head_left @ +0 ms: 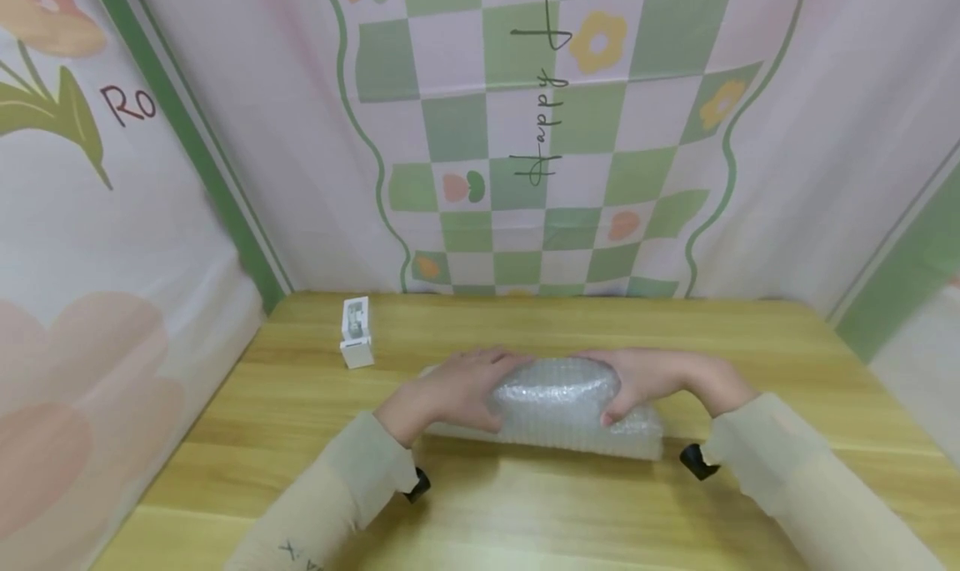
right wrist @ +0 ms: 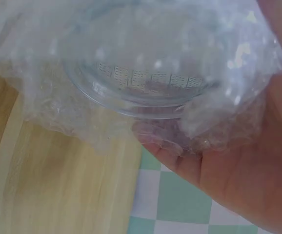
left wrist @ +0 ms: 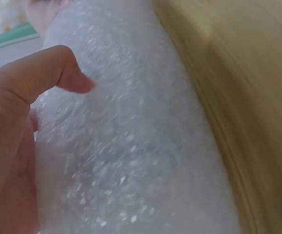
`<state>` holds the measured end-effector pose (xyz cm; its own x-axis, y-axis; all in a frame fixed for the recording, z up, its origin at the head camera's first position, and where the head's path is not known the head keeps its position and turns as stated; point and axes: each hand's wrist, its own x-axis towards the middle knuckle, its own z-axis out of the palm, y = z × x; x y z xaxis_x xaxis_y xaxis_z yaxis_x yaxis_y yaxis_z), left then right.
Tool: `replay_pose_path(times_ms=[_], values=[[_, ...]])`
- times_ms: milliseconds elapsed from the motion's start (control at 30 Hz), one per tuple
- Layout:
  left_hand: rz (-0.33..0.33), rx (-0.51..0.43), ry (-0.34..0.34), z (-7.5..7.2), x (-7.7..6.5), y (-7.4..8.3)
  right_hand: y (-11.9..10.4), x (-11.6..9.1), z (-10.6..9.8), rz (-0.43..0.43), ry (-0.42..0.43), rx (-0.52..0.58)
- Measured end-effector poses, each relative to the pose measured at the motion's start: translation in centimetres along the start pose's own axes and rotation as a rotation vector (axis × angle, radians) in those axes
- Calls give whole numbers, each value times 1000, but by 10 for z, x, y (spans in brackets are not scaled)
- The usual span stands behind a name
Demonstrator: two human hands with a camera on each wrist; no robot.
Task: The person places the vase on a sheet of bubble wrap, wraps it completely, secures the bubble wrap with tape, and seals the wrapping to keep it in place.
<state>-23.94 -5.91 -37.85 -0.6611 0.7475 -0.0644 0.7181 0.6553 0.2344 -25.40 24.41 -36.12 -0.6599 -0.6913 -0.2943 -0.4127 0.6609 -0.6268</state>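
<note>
A clear glass vessel in bubble wrap (head_left: 555, 408) lies sideways across the wooden table, in front of me. My left hand (head_left: 461, 388) grips its left part, the thumb (left wrist: 77, 80) on the near side and the fingers on the far side. On the right part, my right hand (head_left: 648, 378) holds the bundle the same way. The right wrist view looks into the bundle's end, where the round glass rim (right wrist: 131, 111) shows with an embossed pattern behind it. Loose wrap edges (right wrist: 77, 119) stick out around the glass. Most of the fingers are hidden behind the wrap.
A small white box (head_left: 357, 353) with a clear window stands at the back left of the table (head_left: 525, 513). Printed cloth (head_left: 517, 212) hangs behind the back edge and along the left side. Dark wrist-camera mounts (head_left: 697, 461) hang below the sleeves.
</note>
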Motion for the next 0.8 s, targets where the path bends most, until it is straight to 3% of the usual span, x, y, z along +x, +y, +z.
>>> replay_pose_path(times_ms=[200,500,800], values=[[4,9,15,8,1,-1,-1,0,-2,-37,14,-14],[-20,-15,15,14,0,0,-6,-2,-2,13,35,-96],[-72,-14,33,19,5,2,-12,-4,1,-44,88,-164]])
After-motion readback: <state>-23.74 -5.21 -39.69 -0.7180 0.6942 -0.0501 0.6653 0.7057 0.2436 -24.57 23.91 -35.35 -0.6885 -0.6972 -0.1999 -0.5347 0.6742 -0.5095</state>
